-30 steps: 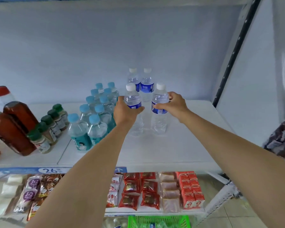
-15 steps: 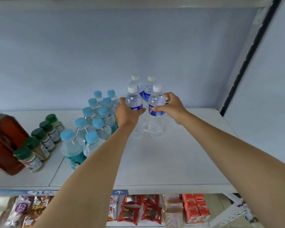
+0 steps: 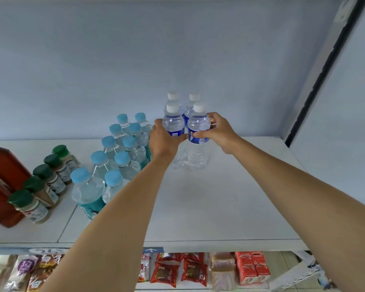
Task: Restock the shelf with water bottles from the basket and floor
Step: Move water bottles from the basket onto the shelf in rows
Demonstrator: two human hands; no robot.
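Two clear water bottles with white caps and blue labels stand upright side by side on the white shelf [image 3: 219, 207]. My left hand [image 3: 163, 140] grips the left bottle [image 3: 174, 123] round its label. The right bottle [image 3: 198, 127] is gripped at its label by my right hand [image 3: 217, 131]. Directly behind them, against the back wall, stand two more white-capped bottles [image 3: 190, 102], mostly hidden. The basket and the floor bottles are out of view.
Left of my hands stand several bottles with light blue caps [image 3: 122, 148] in two rows. Further left are green-capped jars [image 3: 42, 180] and dark red bottles [image 3: 2, 186]. The shelf's right half is bare up to the upright post [image 3: 316, 85]. Snack packs [image 3: 177, 268] fill the lower shelf.
Both hands pushed their bottles further back along the shelf, up against the two rear bottles. The view tilted upward, so the green basket below dropped out of sight.
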